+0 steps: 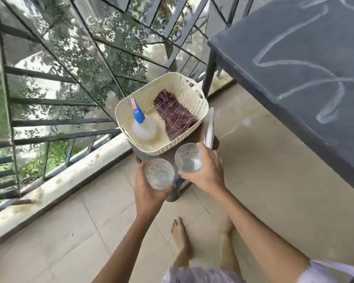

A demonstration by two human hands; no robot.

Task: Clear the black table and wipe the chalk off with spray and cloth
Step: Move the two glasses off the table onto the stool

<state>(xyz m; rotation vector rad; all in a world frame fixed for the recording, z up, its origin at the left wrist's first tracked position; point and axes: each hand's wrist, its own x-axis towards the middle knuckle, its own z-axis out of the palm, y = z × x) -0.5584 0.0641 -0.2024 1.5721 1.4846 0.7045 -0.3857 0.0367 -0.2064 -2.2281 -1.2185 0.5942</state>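
The person stands beside the black table (307, 64), whose visible top is bare of objects but covered with chalk lines (294, 62). Each hand is wrapped around a clear glass: the left hand (149, 190) grips the left glass (159, 173) from below and the side, and the right hand (204, 172) curls round the right glass (189, 158). Both glasses hang over a low dark stool (178, 190), which also carries a cream basket (161, 113). In the basket stand the spray bottle (144, 127) and, beside it, the plaid cloth (175, 117).

The stool has little free room in front of the basket, so a glass set too near the edge could tip onto the tiled floor (90, 221); bare feet (180, 235) stand close below. Something flat, possibly a book, leans at the stool's right side, and the right glass could knock it.
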